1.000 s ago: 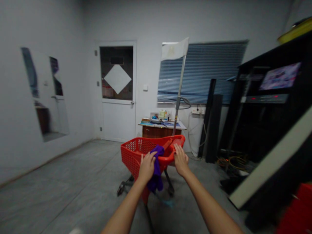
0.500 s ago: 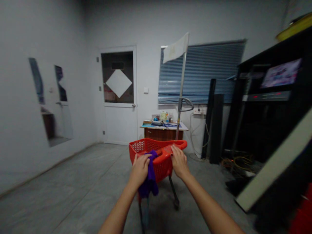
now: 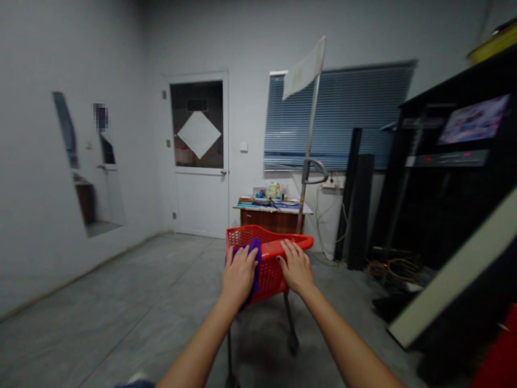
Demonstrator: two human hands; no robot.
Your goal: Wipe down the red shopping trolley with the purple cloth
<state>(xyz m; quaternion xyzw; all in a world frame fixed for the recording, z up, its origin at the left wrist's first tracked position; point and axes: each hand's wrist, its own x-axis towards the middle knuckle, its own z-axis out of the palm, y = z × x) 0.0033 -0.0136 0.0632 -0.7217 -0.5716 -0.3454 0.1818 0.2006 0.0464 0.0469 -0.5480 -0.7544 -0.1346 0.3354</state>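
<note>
A red plastic shopping cart (image 3: pixel 271 279) with lattice sides stands in front of me on the concrete floor. My left hand (image 3: pixel 239 272) presses a purple cloth (image 3: pixel 257 249) against the left part of the cart's handle side, its fingers curled over it. Most of the cloth is hidden behind this hand. On the right part of the handle lies my right hand (image 3: pixel 297 265), fingers bent over the top of the bar. From the cart rises a tall metal pole (image 3: pixel 313 118) bearing a white flag (image 3: pixel 304 71) and a grey loop grip (image 3: pixel 317 171).
Behind the cart is a small wooden desk (image 3: pixel 264 218) with various items on top. A white door (image 3: pixel 201 202) and a mirror (image 3: pixel 109 196) are to the left. At right stand a black rack (image 3: pixel 452 215), loose cables (image 3: pixel 402 268) and a slanted pale board (image 3: pixel 448 280).
My left hand has slid right and up along the handle side, bringing the purple cloth, which no longer hangs low. My right hand stays on the handle. The view has shifted slightly.
</note>
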